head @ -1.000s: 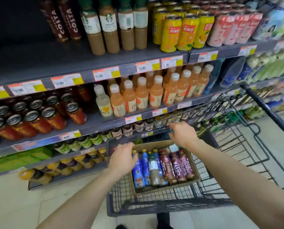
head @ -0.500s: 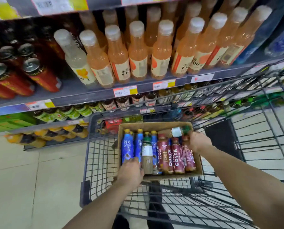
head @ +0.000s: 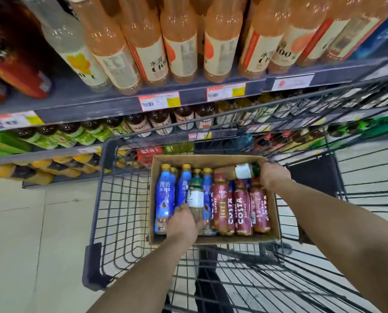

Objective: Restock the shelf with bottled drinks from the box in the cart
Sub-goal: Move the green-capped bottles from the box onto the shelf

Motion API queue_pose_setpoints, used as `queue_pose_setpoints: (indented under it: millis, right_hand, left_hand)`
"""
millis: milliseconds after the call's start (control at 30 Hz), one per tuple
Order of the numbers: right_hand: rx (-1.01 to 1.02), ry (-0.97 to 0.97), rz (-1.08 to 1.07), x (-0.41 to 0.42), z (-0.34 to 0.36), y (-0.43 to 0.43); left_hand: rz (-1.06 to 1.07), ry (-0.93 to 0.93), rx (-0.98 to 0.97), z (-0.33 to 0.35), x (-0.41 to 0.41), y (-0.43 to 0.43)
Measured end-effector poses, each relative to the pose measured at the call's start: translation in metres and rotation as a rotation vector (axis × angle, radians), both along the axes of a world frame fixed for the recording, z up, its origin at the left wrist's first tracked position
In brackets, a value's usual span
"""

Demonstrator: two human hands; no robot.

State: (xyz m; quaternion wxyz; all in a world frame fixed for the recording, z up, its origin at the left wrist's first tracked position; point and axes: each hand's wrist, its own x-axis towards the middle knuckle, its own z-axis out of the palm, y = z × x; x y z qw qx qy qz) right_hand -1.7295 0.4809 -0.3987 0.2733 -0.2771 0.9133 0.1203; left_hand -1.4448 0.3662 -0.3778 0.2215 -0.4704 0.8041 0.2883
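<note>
A cardboard box (head: 207,159) stands in the wire cart (head: 102,190). It holds blue bottles (head: 164,197) on the left, maroon Costa coffee bottles (head: 241,213) on the right and a green-capped brown coffee bottle (head: 195,195) between them. My left hand (head: 184,222) is closed around the lower end of that upright brown bottle. Another green-capped brown bottle (head: 238,171) lies across the far end of the box. My right hand (head: 273,175) grips its cap end. Both forearms reach down into the cart.
Grey shelves (head: 188,91) rise just beyond the cart, with orange juice bottles (head: 179,41) above and dark-capped bottles (head: 161,122) below. Red cans (head: 16,73) lie at upper left. Pale floor tiles (head: 30,233) spread to the left. The cart's wire side (head: 346,123) runs along the right.
My view has dropped and closed in on the box. My left hand moved from the box's near edge onto the upright brown bottle; my right hand stays on the lying bottle.
</note>
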Motion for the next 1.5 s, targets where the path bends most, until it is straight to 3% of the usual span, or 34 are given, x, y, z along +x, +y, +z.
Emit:
queue_pose_setpoints:
  millis: [300,500,1033,1500]
  right_hand:
    - [-0.039,-0.019,0.1,-0.004,0.022,-0.006]
    - [-0.254,-0.132,0.038,-0.001,0.063,-0.012]
    - [-0.762,-0.186,-0.246,0.057,0.287,-0.018]
    - [-1.157,-0.031,-0.158,0.144,0.465,-0.096]
  left_hand:
    - [0.115,0.047,0.061,0.008,-0.004,-0.003]
    - [0.181,0.211,0.08,0.046,0.015,-0.023]
    - [0.12,0.693,0.013,0.223,0.027,-0.086]
    - [-0.021,0.981,-0.099,0.367,0.064,-0.159]
